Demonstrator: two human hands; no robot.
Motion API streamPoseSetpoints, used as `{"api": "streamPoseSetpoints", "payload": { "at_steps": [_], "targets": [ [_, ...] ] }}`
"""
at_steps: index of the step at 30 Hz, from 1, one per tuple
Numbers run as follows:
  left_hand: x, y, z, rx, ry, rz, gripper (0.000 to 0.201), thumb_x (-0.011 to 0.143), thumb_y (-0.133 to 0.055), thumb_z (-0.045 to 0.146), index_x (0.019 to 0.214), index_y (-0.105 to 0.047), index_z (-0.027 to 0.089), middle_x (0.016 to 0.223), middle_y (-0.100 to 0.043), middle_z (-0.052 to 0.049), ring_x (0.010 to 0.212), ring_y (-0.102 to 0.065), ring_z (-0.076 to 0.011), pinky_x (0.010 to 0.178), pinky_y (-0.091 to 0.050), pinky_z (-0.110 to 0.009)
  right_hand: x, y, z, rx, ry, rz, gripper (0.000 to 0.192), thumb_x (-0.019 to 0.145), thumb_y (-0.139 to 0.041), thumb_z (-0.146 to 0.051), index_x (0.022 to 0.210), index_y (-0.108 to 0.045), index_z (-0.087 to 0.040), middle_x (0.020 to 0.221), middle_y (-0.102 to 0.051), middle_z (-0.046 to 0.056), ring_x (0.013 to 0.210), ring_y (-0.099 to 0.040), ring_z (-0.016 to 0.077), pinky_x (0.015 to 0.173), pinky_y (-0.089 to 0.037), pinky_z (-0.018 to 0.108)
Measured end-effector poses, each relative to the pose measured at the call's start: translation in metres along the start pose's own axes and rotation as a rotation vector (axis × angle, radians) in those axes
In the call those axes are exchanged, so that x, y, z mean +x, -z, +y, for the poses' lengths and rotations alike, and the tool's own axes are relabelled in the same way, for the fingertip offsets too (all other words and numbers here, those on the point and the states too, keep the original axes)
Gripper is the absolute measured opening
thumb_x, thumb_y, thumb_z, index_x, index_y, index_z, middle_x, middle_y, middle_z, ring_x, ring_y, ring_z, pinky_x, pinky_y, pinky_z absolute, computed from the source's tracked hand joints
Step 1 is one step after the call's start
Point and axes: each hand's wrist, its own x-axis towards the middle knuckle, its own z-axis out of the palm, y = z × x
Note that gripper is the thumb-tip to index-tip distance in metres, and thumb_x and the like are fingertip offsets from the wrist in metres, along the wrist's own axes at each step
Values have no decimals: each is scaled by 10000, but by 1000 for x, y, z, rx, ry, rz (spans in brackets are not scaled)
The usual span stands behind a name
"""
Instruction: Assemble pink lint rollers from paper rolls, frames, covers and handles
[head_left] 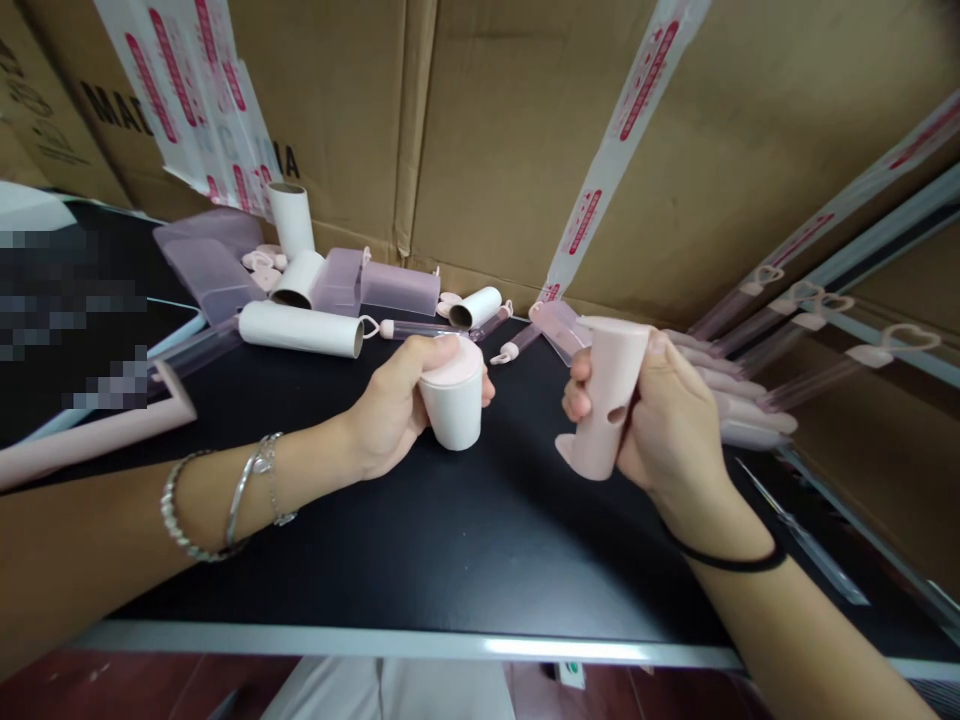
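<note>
Hands held above a black surface [420,540]: left hand [390,410], fingers clamped on a short white roll [452,405], faces right hand [667,420] gripping a pink handle [607,400]; joining them, I judge, needs alignment.

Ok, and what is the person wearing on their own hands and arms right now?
Both forearms are bare, with no sleeves or gloves. The left hand has two silver bracelets at the wrist: one beaded, one a thin bangle. The right hand has a thin black band around its wrist.
</note>
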Motion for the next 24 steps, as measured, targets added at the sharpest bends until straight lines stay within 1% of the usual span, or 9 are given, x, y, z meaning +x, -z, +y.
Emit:
{"api": "streamPoseSetpoints", "payload": {
  "at_steps": [3, 4, 6, 8, 11, 14, 17, 19, 24],
  "targets": [
    [1, 0, 2, -13, -2, 22, 321, 756, -537, 483, 773, -597, 168, 747, -655, -45, 757, -636, -193, 721, -507, -333, -3, 5, -3, -2, -66, -147, 496, 798, -563, -720, 873, -419, -251, 653, -564, -65, 378, -491, 96, 338, -356, 228],
    [1, 0, 2, -12, 3, 23, 337, 777, -521, 501, 792, -601, 173, 752, -663, -43, 761, -642, -197, 719, -512, -336, -4, 7, -2, -47, -67, -186, 490, 778, -630, -678, 893, -411, -256, 637, -550, -83, 369, -482, 90, 344, -355, 222],
    [0, 0, -1, 19, 39, -12, 436, 806, -502, 604, 873, -617, 189, 780, -688, -47, 776, -655, -217, 689, -521, -339, -7, 9, 0, -143, -19, -198, 438, 787, -712, -541, 935, -409, -262, 600, -529, -108, 382, -491, 88, 386, -391, 220],
    [-1, 1, -7, 91, 73, -82, 598, 783, -482, 757, 939, -627, 199, 815, -714, -66, 786, -662, -237, 659, -523, -337, -10, 7, 3, -177, 67, -178, 349, 844, -676, -475, 982, -436, -264, 582, -521, -104, 435, -518, 101, 440, -429, 232],
    [-4, 1, -18, 236, 39, -171, 756, 735, -398, 882, 914, -656, 194, 819, -724, -79, 761, -653, -224, 676, -520, -328, -13, 1, 8, -138, 174, -202, 325, 893, -573, -542, 1047, -494, -268, 617, -523, -68, 494, -508, 114, 464, -420, 251],
    [-7, -1, -23, 300, -33, -186, 778, 783, -300, 865, 924, -678, 201, 807, -722, -60, 774, -650, -206, 740, -521, -319, -17, -8, 10, -174, 157, -262, 343, 892, -550, -574, 1052, -538, -270, 681, -548, -25, 563, -535, 140, 505, -467, 289],
    [-10, -5, -22, 303, -56, -213, 740, 845, -285, 806, 1072, -670, 216, 869, -729, -53, 890, -665, -217, 811, -525, -314, -20, -14, 11, -180, 93, -274, 375, 875, -529, -627, 972, -561, -266, 722, -560, 1, 600, -571, 165, 516, -519, 319],
    [-12, -7, -20, 329, -65, -212, 726, 867, -275, 782, 1156, -646, 229, 904, -732, -50, 945, -665, -220, 848, -523, -310, -21, -16, 11, -166, 56, -267, 396, 867, -524, -647, 978, -568, -269, 722, -562, 4, 578, -571, 166, 484, -520, 319],
    [-15, -8, -19, 403, -72, -206, 779, 852, -220, 802, 1138, -658, 224, 879, -731, -47, 904, -678, -209, 854, -528, -293, -23, -18, 13, -120, 33, -285, 377, 868, -551, -617, 1037, -591, -282, 765, -572, 12, 592, -580, 161, 486, -546, 311]
  ]
}}
